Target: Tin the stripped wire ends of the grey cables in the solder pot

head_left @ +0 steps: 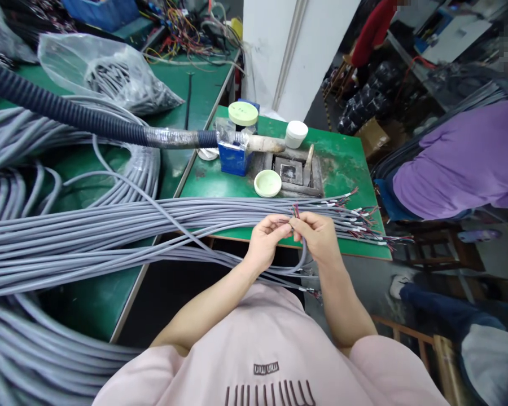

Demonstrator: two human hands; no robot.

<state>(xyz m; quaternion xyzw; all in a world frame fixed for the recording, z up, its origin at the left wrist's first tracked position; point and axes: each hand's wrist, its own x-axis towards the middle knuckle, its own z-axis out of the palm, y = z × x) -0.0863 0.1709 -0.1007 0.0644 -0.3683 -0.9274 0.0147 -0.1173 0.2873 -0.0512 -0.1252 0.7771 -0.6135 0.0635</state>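
Both hands meet over the front edge of the green table [342, 158], at the stripped end of a grey cable [303, 254]. My left hand [267, 239] pinches thin coloured wires that fan out of that end. With thumb and fingers closed, my right hand [319, 234] grips the cable just below its wires [295, 210], and the cable bends down beneath it. Behind the hands lies a bundle of grey cables [220, 211], their bared red, black and white wire ends [364, 217] pointing right. More cable ends [311, 292] hang below the table edge.
Beyond the cables sit a square solder pot [291, 171], a scraper [309, 166], a pale green dish [267, 183], a white tub [296, 134] and a blue box [233, 158]. A black hose [110, 131] crosses from the left. A person in purple [461, 160] is at the right.
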